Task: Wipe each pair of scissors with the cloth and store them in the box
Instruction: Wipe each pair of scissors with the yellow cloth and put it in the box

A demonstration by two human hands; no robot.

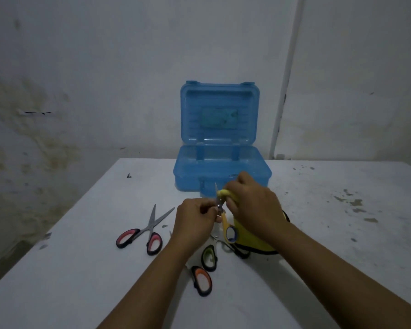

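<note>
Nearest the camera, in front of the box (222,172), orange-handled scissors (201,280) and green-handled scissors (209,255) lie on the table (81,269), apparently waiting their turn. Left of the box and nearer, pink-handled scissors (141,236) lie splayed open, tips aimed away. Just before the box's front wall, the left hand (195,219) pinches the yellow scissors (227,227) near the pivot, seemingly to steady them. Their long axis runs near to far, handle loop toward the wearer, blade tip toward the box. The right hand (252,200) clenches the yellow cloth (224,193) around the blade, evidently to wipe it; the rest of the cloth trails beneath the wrist. Beyond, the box stands with lid raised, ready to take cleaned pairs.
</note>
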